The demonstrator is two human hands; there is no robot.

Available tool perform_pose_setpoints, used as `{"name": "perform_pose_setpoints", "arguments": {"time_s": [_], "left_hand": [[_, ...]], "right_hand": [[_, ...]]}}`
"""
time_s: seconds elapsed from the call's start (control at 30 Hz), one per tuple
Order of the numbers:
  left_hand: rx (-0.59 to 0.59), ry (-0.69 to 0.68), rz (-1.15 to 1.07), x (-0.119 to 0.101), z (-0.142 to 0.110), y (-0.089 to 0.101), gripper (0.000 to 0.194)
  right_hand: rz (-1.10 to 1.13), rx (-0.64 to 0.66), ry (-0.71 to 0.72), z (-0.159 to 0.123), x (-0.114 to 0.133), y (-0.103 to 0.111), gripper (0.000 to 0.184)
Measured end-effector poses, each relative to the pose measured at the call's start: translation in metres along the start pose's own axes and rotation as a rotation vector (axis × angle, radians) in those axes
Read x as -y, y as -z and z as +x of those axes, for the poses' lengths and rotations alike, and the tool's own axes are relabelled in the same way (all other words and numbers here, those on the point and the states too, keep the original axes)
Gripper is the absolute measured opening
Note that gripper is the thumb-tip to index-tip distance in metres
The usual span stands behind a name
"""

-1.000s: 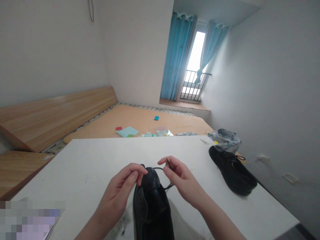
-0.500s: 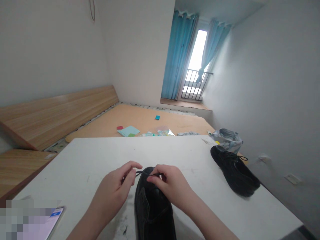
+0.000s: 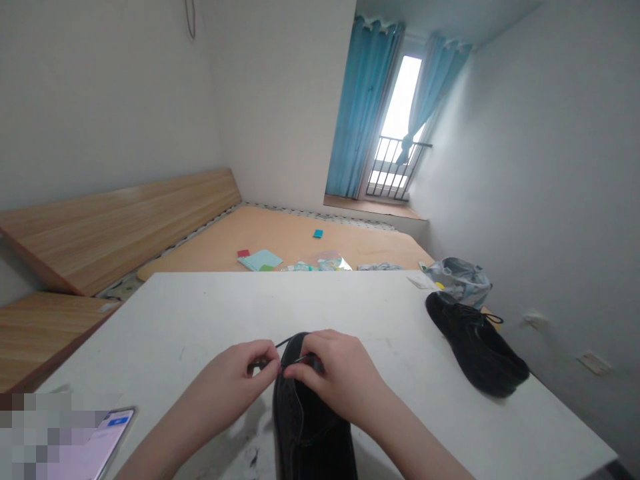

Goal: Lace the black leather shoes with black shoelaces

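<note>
A black shoe (image 3: 316, 440) stands on the white table in front of me, its toe pointing away. Over its front part, my left hand (image 3: 250, 370) pinches a thin black shoelace (image 3: 284, 342) between thumb and index finger, at the shoe's left side. My right hand (image 3: 335, 363) is closed on the lace as well, thumb and finger together just above the shoe. A short stretch of lace shows between the fingertips. The right hand hides much of the shoe's upper and its lace holes.
Another black shoe (image 3: 475, 343), its lace tied in a bow, sits at the table's right side near a fabric bag (image 3: 463, 280). A phone (image 3: 113, 437) lies at the near left. Beyond the white table (image 3: 210, 307) is a bed (image 3: 280, 227) with small packets.
My left hand has moved right and down toward the right hand, its fingers now pinched on the lace. The right hand stays over the shoe. The view has shifted slightly.
</note>
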State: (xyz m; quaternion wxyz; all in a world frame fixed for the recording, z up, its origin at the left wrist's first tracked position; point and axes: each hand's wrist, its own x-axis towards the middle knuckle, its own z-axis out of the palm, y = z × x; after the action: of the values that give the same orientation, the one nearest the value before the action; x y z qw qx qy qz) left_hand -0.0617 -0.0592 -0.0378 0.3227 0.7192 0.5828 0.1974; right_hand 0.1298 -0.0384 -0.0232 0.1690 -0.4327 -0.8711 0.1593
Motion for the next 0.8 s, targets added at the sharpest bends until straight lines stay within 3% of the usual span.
{"name": "perform_pose_setpoints", "arguments": {"time_s": [0.1, 0.27, 0.67, 0.8], "left_hand": [[0.041, 0.067, 0.104, 0.004, -0.002, -0.001, 0.022], [0.087, 0.064, 0.154, 0.003, -0.002, -0.009, 0.025], [0.077, 0.089, 0.224, -0.004, 0.0, -0.019, 0.025], [0.077, 0.106, 0.263, -0.005, 0.001, -0.021, 0.025]], "right_hand": [[0.077, 0.038, -0.049, -0.006, 0.001, 0.001, 0.021], [0.102, 0.095, -0.066, -0.012, -0.005, 0.0, 0.011], [0.246, 0.131, -0.045, -0.014, -0.012, -0.001, 0.015], [0.194, 0.184, -0.027, -0.012, -0.012, 0.002, 0.022]]}}
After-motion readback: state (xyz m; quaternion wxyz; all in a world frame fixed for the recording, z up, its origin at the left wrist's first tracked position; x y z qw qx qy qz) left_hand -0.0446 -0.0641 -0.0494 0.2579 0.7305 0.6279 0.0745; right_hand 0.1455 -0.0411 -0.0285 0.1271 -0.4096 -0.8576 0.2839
